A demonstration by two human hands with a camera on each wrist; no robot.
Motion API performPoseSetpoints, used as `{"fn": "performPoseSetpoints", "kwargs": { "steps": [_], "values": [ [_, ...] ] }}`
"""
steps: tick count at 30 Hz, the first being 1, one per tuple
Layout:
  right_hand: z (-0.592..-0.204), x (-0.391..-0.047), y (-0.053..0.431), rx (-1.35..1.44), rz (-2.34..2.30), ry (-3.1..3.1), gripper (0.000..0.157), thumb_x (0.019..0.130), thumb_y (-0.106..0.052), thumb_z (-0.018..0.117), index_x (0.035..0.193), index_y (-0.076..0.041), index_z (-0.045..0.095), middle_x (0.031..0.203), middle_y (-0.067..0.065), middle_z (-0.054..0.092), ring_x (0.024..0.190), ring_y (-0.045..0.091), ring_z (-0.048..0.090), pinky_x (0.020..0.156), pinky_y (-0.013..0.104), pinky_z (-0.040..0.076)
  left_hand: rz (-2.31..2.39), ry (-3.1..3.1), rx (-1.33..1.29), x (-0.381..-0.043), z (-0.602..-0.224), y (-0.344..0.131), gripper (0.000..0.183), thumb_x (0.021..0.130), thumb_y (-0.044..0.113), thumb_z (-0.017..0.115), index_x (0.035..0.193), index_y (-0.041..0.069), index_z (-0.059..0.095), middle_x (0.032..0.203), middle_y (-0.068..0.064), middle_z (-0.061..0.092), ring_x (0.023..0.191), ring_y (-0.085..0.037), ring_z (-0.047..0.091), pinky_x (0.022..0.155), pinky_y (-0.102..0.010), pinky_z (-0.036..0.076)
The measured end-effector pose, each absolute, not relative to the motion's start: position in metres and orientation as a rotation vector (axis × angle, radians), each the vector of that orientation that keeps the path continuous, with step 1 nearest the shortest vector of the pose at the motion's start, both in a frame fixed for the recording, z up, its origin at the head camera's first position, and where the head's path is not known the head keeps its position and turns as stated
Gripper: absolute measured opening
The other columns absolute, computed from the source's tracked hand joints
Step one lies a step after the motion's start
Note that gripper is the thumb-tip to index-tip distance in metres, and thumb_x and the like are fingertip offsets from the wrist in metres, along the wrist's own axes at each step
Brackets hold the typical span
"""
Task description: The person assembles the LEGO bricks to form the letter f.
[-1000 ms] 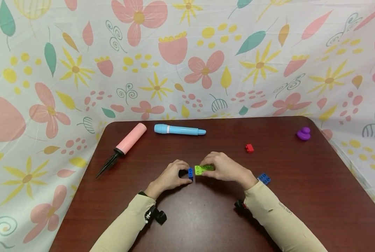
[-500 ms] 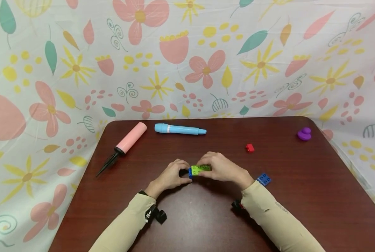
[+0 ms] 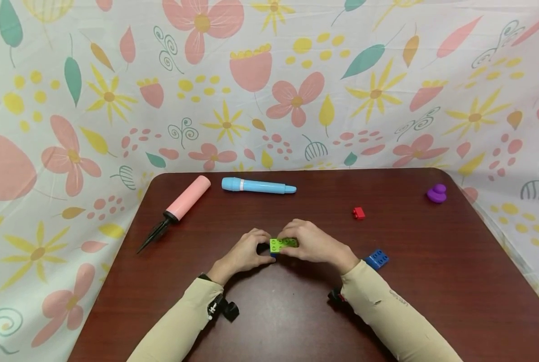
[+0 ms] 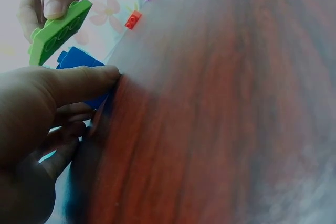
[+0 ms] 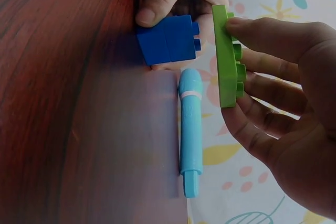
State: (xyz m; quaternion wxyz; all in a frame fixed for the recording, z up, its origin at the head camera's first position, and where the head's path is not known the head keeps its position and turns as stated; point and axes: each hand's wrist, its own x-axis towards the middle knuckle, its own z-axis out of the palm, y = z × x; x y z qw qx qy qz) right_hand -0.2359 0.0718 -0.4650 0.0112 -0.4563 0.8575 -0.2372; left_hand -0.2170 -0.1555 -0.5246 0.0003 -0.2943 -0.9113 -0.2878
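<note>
My left hand [image 3: 244,255] holds a blue toy block [image 5: 169,39] on the table between thumb and fingers. A seam runs across its side, so it looks like two stacked bricks, and its studs point up. Above it, my right hand [image 3: 316,242] pinches a lime-green flat building brick [image 3: 276,245] by its edges. In the head view the green brick covers most of the blue block [image 4: 79,59]. Both wrist views show a gap between the green brick's hollow underside and the blue studs.
Right of my right wrist lies a flat blue brick [image 3: 378,258]. Farther back are a small red brick [image 3: 359,213] and a purple knobbed toy [image 3: 437,193]. A light-blue tube [image 3: 260,186] and a pink hand pump [image 3: 189,198] with a black nozzle lie near the back edge.
My right hand has moved left with the green brick, from beside the blue block to over it. The left hand has stayed in place, holding the block.
</note>
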Motion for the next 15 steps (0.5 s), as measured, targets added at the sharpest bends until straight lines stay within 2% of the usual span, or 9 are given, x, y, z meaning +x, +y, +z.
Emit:
{"fn": "performPoseSetpoints", "kwargs": {
  "steps": [15],
  "values": [
    [-0.4687, -0.2378, 0.0627, -1.442, -0.739, 2.679, 0.024, 0.087, -0.028, 0.075, 0.106, -0.014, 0.073, 0.102, -0.004, 0.067, 0.097, 0.010, 0.059, 0.080, 0.028, 0.053, -0.914, -2.876, -0.912, -0.2187, -0.5259, -0.1549, 0.037, 0.077, 0.031, 0.084, 0.106, 0.012, 0.073, 0.114, -0.003, 0.067, 0.111, -0.019, 0.057, 0.095, -0.037, 0.049]
  ]
}}
